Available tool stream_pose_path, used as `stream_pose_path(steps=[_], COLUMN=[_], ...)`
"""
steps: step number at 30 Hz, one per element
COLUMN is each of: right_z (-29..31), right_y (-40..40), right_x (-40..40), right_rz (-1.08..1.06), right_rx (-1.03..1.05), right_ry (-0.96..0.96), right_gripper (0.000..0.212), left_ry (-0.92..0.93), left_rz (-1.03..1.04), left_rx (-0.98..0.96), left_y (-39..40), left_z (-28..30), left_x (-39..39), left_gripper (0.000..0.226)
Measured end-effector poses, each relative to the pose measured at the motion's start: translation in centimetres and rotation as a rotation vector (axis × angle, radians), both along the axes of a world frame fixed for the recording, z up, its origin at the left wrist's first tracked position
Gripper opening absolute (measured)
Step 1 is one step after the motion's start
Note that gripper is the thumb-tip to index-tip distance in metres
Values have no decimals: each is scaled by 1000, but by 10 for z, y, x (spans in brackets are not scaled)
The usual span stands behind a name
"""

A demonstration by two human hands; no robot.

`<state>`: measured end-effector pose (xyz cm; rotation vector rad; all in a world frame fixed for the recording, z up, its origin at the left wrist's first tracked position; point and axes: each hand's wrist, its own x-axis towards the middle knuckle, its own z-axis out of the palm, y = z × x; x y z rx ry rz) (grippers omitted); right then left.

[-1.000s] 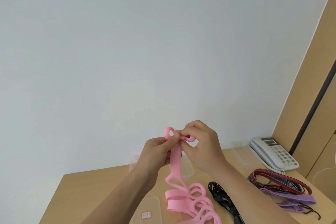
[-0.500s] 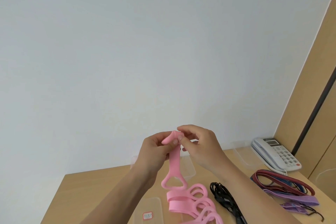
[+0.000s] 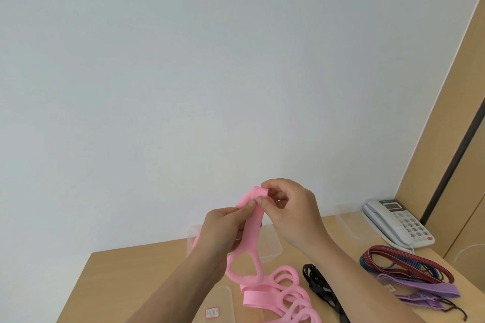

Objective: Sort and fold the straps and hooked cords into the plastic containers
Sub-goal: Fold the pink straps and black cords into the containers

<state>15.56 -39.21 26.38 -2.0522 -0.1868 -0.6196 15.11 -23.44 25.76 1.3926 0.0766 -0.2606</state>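
A: Above the desk [image 3: 147,267], near 6 o'clock of the view, we hold the pink strap [image 3: 253,220] up in the air. Our left hand [image 3: 223,231] pinches it just under the top; our right hand [image 3: 294,207] pinches the folded-over end. Neither hand is free.

B: Rest of the strap?

A: It hangs down, and its looped tail lies piled on the desk at about 5 o'clock. One clear container [image 3: 273,244] sits behind our hands; a lid [image 3: 223,304] with a label lies at 6 o'clock.

B: Advice for the fold, as we judge it?

A: Keep the edges flush, press each turn flat between thumb and finger, and draw up slack from the pile evenly so the loops don't twist.

B: Other items?

A: Black cord [image 3: 322,288], striped cords [image 3: 409,262] and purple straps [image 3: 425,288] wait at 4 o'clock, unsorted.
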Motion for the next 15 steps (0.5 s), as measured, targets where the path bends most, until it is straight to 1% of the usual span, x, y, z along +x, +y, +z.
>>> stream_pose_path(steps=[4, 10, 15], right_z=[-5, -11, -16], right_y=[3, 6, 6], right_x=[1, -1, 0], right_rz=[-9, 17, 25], right_rx=[27, 63, 93], right_ry=[-54, -124, -211], right_gripper=[17, 27, 21], left_ry=[24, 15, -9], left_rz=[22, 41, -9], left_rx=[-56, -67, -101], left_y=[-1, -1, 2], left_z=[-1, -3, 1], left_x=[-1, -1, 0], left_gripper=[32, 24, 24])
